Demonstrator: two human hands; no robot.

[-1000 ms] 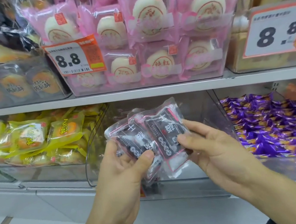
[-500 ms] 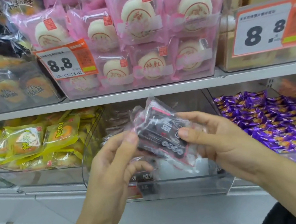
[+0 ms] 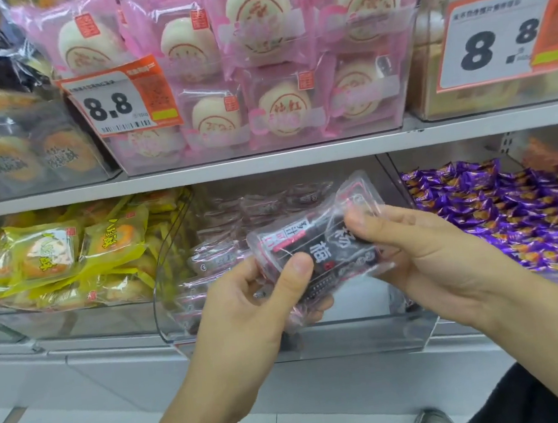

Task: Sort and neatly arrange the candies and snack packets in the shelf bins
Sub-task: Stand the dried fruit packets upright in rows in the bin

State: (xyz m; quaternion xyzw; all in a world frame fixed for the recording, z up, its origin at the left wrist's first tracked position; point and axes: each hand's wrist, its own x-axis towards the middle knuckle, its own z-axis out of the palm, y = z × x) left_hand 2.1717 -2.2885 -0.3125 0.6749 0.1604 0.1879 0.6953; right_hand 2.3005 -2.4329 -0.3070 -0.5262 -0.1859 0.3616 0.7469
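Here the left hand (image 3: 246, 304) and the right hand (image 3: 426, 251) both pinch a small stack of dark packets (image 3: 312, 242) just before the clear middle bin (image 3: 172, 257), and the slippery film could slide apart and drop one.

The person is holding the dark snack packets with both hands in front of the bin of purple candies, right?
Not quite. In the head view both hands hold the dark snack packets in front of the clear middle bin, not the purple candies, which lie to its right.
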